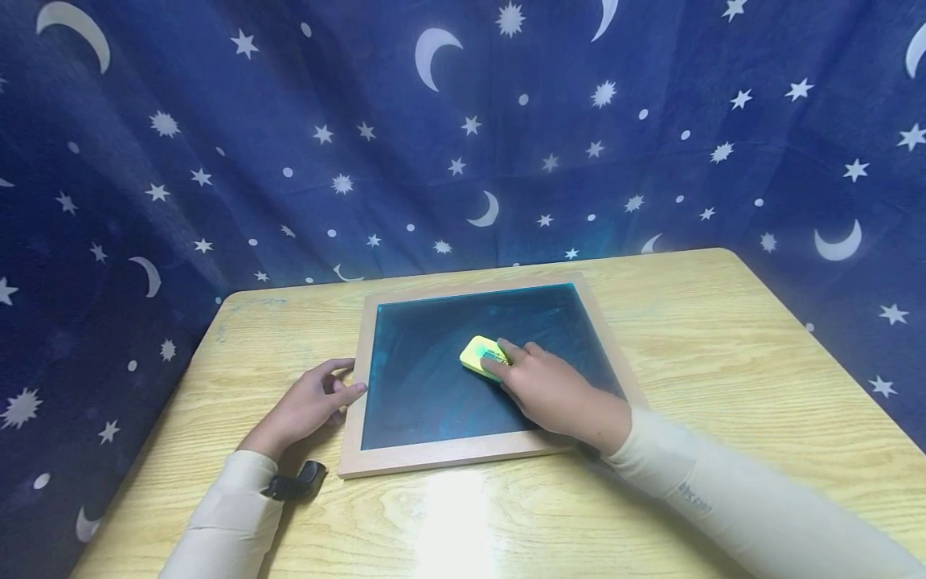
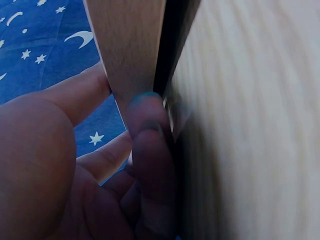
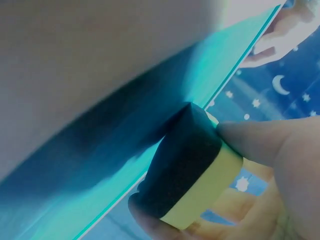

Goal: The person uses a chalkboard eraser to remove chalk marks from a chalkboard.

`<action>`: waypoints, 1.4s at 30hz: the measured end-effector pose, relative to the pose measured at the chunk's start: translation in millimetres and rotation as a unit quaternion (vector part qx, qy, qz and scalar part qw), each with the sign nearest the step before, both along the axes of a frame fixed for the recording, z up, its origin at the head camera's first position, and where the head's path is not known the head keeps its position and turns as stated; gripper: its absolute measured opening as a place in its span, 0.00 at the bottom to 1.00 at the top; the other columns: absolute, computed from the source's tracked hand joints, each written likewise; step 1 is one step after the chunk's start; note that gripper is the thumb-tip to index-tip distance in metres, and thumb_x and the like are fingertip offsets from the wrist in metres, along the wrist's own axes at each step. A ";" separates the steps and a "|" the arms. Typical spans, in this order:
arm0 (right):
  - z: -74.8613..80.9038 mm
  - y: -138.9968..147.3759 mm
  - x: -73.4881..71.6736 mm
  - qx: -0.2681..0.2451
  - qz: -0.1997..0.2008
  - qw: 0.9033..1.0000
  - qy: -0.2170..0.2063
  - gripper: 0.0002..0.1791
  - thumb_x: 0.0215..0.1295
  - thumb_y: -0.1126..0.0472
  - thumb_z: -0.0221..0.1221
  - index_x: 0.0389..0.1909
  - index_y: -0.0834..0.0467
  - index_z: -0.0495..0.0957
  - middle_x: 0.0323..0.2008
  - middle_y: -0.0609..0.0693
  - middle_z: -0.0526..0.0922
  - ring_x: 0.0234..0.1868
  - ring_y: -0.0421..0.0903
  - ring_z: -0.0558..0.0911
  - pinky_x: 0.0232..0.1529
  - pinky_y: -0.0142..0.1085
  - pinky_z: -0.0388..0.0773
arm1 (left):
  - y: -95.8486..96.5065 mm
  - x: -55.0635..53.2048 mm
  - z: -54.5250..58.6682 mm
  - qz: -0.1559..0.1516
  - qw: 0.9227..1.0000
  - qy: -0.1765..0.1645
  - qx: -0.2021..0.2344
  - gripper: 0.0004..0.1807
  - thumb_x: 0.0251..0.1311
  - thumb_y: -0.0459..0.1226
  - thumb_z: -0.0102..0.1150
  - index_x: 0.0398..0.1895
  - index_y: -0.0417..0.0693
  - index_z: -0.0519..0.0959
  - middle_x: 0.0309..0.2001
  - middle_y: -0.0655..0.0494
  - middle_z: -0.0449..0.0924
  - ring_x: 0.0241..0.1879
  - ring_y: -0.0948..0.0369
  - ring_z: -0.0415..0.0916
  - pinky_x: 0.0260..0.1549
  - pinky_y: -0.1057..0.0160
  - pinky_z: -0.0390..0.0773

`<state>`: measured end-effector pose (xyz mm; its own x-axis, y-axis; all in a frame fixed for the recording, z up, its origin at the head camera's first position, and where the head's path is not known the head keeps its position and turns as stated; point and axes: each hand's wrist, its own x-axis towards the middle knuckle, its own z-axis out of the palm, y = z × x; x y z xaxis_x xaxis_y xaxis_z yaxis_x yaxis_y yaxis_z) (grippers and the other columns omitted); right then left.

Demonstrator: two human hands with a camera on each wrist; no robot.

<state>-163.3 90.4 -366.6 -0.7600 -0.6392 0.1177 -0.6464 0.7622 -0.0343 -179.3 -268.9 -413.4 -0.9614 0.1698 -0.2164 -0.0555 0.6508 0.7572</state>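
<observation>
A small chalkboard [image 1: 427,394] with a light wooden frame lies flat on the table, faint cyan smears across its dark surface. My right hand [image 1: 560,390] holds a yellow chalkboard eraser [image 1: 475,351] over the middle of the board. In the right wrist view, the dark felt underside of the eraser [image 3: 182,160] shows between thumb and fingers, tilted close to the board. My left hand [image 1: 311,406] grips the frame's left side, thumb on top. Its other fingertips [image 2: 147,107] press against the frame's outer side [image 2: 127,45] in the left wrist view; one carries a cyan smudge.
The wood-grain table [image 1: 723,362] stretches out around the board, with faint blue smudges at its back left corner. A dark blue curtain [image 1: 405,161] with white moons and stars hangs behind and to the sides. A black strap [image 1: 298,482] sits on the left wrist.
</observation>
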 end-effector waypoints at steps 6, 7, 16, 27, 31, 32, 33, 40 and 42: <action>0.0 -13.7 13.0 0.020 0.033 0.999 0.004 0.22 0.72 0.66 0.57 0.65 0.53 0.76 0.64 0.67 0.74 0.48 0.61 0.83 0.44 0.50 0.83 | 0.9 0.4 0.4 0.001 1.000 -0.001 -0.002 0.42 0.67 0.52 0.61 0.75 0.38 0.59 0.35 0.49 0.78 0.25 0.59 0.76 0.27 0.60 0.77; 0.2 -16.2 15.3 0.027 0.038 0.999 0.005 0.22 0.72 0.66 0.56 0.65 0.52 0.75 0.65 0.66 0.74 0.47 0.60 0.83 0.44 0.49 0.83 | 0.8 0.3 0.3 0.001 1.000 -0.002 -0.002 0.42 0.67 0.52 0.61 0.75 0.38 0.59 0.35 0.49 0.78 0.25 0.59 0.76 0.27 0.60 0.77; -0.8 -31.8 37.7 0.041 0.081 0.996 0.014 0.25 0.71 0.65 0.58 0.67 0.49 0.73 0.67 0.62 0.73 0.44 0.53 0.82 0.40 0.42 0.83 | 0.1 -0.6 -1.3 0.002 1.000 -0.003 0.002 0.43 0.67 0.52 0.61 0.75 0.38 0.58 0.35 0.49 0.77 0.26 0.59 0.76 0.27 0.61 0.77; -0.4 -35.0 40.2 0.034 0.098 0.994 0.028 0.24 0.70 0.66 0.58 0.65 0.48 0.75 0.66 0.61 0.74 0.40 0.51 0.82 0.34 0.40 0.81 | 1.6 -0.1 0.5 0.002 1.000 -0.002 0.003 0.42 0.67 0.51 0.61 0.75 0.38 0.58 0.34 0.49 0.78 0.25 0.59 0.75 0.26 0.61 0.77; -0.7 -34.8 35.0 0.034 0.094 0.995 0.028 0.25 0.69 0.67 0.59 0.65 0.48 0.75 0.66 0.62 0.75 0.40 0.51 0.82 0.33 0.40 0.82 | 1.4 0.0 0.3 0.004 1.000 -0.002 0.003 0.42 0.67 0.51 0.61 0.75 0.38 0.58 0.35 0.49 0.78 0.25 0.59 0.76 0.26 0.61 0.77; -1.0 -34.6 33.1 0.033 0.092 0.995 0.028 0.25 0.69 0.68 0.59 0.65 0.48 0.75 0.66 0.62 0.75 0.40 0.52 0.82 0.33 0.40 0.82 | 1.3 0.0 0.0 0.004 1.000 -0.003 0.003 0.42 0.67 0.51 0.61 0.75 0.38 0.58 0.35 0.49 0.78 0.25 0.59 0.75 0.26 0.61 0.77; -1.2 -34.2 31.1 0.033 0.088 0.995 0.026 0.25 0.69 0.67 0.59 0.66 0.49 0.75 0.66 0.62 0.75 0.41 0.53 0.82 0.34 0.40 0.82 | 1.1 0.0 -0.2 0.005 1.000 -0.003 0.003 0.42 0.67 0.51 0.61 0.75 0.38 0.58 0.35 0.49 0.78 0.25 0.59 0.75 0.26 0.61 0.77; -1.1 -25.5 14.0 0.011 0.025 1.000 -0.009 0.23 0.75 0.65 0.53 0.68 0.52 0.73 0.65 0.67 0.73 0.53 0.67 0.82 0.44 0.53 0.84 | 1.5 0.2 0.0 0.003 1.000 0.001 0.004 0.42 0.68 0.51 0.61 0.75 0.37 0.58 0.34 0.49 0.78 0.25 0.59 0.76 0.26 0.61 0.76; -1.2 -21.3 9.0 0.001 0.006 1.000 -0.019 0.22 0.76 0.64 0.52 0.68 0.53 0.73 0.65 0.69 0.73 0.54 0.70 0.81 0.45 0.56 0.83 | 1.3 0.1 0.5 0.004 1.000 0.002 0.004 0.41 0.68 0.50 0.61 0.75 0.37 0.59 0.34 0.49 0.78 0.25 0.59 0.76 0.26 0.61 0.77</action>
